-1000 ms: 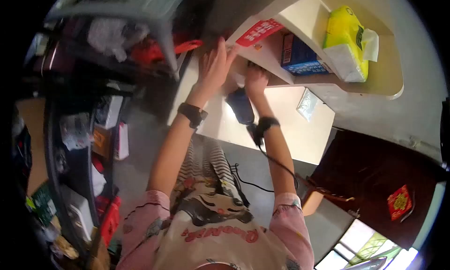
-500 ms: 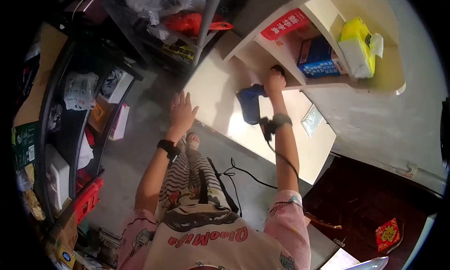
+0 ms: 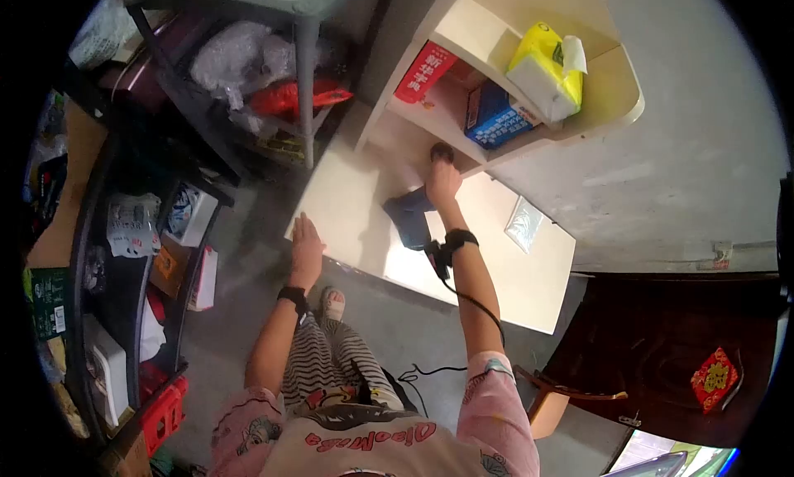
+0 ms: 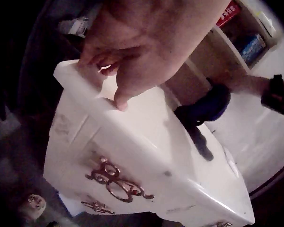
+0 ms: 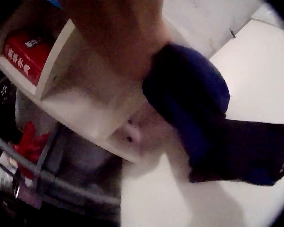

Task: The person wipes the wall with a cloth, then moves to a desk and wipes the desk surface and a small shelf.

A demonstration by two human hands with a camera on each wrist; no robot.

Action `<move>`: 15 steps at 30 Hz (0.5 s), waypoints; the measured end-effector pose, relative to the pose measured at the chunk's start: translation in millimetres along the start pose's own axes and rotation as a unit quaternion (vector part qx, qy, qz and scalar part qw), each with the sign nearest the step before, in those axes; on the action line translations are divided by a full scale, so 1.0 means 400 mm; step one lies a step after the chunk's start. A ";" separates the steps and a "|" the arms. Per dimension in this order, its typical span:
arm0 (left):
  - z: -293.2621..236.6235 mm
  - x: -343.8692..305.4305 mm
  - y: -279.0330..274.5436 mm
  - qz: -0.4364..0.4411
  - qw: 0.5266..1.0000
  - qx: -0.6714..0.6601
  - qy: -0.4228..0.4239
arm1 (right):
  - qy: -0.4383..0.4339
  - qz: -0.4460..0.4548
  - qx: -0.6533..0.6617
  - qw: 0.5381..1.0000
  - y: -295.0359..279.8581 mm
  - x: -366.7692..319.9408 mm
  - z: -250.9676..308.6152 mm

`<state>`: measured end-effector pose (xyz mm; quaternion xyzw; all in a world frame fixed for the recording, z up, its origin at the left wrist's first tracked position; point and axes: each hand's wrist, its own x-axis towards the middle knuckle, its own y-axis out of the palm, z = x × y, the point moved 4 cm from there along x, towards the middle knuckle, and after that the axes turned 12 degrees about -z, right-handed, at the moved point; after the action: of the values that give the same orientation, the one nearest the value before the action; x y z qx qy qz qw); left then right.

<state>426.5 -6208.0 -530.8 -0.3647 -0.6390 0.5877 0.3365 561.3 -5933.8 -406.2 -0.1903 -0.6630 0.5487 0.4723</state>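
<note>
My right hand (image 3: pixel 444 184) grips a dark blue, L-shaped cloth piece that looks like a sock (image 3: pixel 411 226). It hangs over the white desktop (image 3: pixel 343 191), just in front of the shelf unit, and a dark bit shows beyond the fingers. In the right wrist view the sock (image 5: pixel 189 90) bends sideways at its lower part, and the fingers are mostly hidden behind it. My left hand (image 3: pixel 307 258) holds nothing. At the left front corner of the desk it rests on the edge, fingers extended, as the left wrist view shows with the hand (image 4: pixel 137 52) over the corner.
The shelf unit holds a red book (image 3: pixel 425 71), a blue box (image 3: pixel 499 117) and a yellow tissue pack (image 3: pixel 550 71). A clear flat packet (image 3: pixel 523 223) lies on the desk's right side. Left stand a grey rack (image 3: pixel 306 88) and dark shelves (image 3: pixel 186 254). A cable (image 3: pixel 475 291) trails from the right wrist.
My left hand has come down from beside the shelf unit to the desk's front left edge. The right hand keeps hold of the sock near the shelf. The head view has shifted.
</note>
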 end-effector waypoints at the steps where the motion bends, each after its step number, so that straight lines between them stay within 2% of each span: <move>1: 0.008 -0.001 -0.002 -0.004 1.000 0.003 0.001 | -0.021 -0.018 -0.017 0.999 0.008 0.017 0.008; 2: 0.009 -0.004 -0.002 -0.021 1.000 0.009 0.015 | 0.043 0.071 -0.015 0.996 0.038 0.023 0.001; 5: 0.011 -0.019 0.010 -0.065 0.996 0.050 0.046 | 0.041 0.026 0.025 0.999 0.006 -0.027 0.034; 7: 0.004 -0.010 0.009 -0.061 0.997 0.038 0.028 | -0.030 0.044 0.000 0.999 -0.003 -0.081 0.055; 8: 0.003 -0.011 0.006 -0.049 0.999 -0.002 0.009 | -0.131 0.015 -0.111 0.985 0.001 -0.092 0.072; 9: -0.001 -0.007 0.022 -0.050 0.999 -0.006 0.010 | -0.203 0.040 -0.190 0.960 -0.036 -0.062 0.100; 11: 0.014 -0.001 0.069 0.001 1.000 0.021 0.006 | -0.116 0.137 -0.049 0.982 0.000 -0.003 0.111; 12: 0.011 0.010 0.073 0.051 0.998 0.038 -0.004 | -0.111 0.136 -0.048 0.983 0.014 0.003 0.115; 14: 0.010 0.013 0.045 0.059 0.997 0.040 -0.008 | -0.074 0.041 -0.038 0.996 0.030 -0.001 0.121; 15: 0.010 0.011 0.030 0.067 0.997 0.035 -0.016 | -0.067 0.043 -0.038 0.996 0.021 -0.010 0.113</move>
<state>421.8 -6205.6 -543.3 -0.3853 -0.5973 0.6368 0.2988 523.4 -5958.9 -413.3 -0.1990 -0.7047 0.5546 0.3953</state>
